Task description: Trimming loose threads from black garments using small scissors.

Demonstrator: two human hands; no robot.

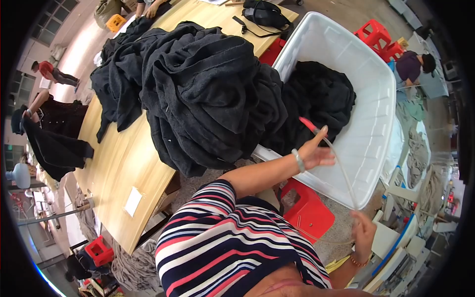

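Note:
A clear, thin tube (pixel 345 171) with a red end piece (pixel 308 123) curves over the white plastic tub. My left hand (pixel 316 152), with a pale bangle at the wrist, is beside the red end; its fingers are stretched and a little blurred, and the tube passes close by the thumb. Lower right, the fingers of my right hand (pixel 363 228) are curled around the tube, which loops on toward my body. Inside the tub (pixel 368 114) lies black cloth (pixel 324 94). A big heap of black fabric (pixel 203 94) covers much of the wooden table (pixel 123 178) to the left.
A red stool (pixel 309 213) stands between me and the tub. A black bag (pixel 264 15) lies on the table's far end. Other people work around: a hand (pixel 153 9) at the far edge, a person in purple (pixel 409 67) at right. Grey cloth (pixel 133 267) is piled below the table.

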